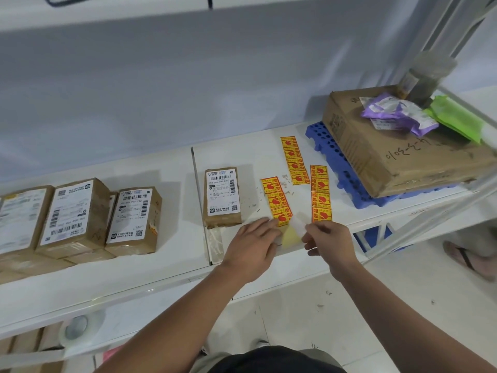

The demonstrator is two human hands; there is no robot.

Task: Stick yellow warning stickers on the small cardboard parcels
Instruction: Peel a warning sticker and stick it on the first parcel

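Pinching the sticker strip by its peeled end, right hand; left hand flat on it

Bright diffuse light, soft shadows off the parcels toward 2 o'clock, wide-angle bowing at edges, jar blurred at 2 o'clock.

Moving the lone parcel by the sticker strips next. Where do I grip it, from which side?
Take the lone parcel from above, thumb and fingers across its two long sides. It lies flat, label up, narrowest that way, clear of the strips. The left hand is nearest; the right hand pinches a peeled piece.
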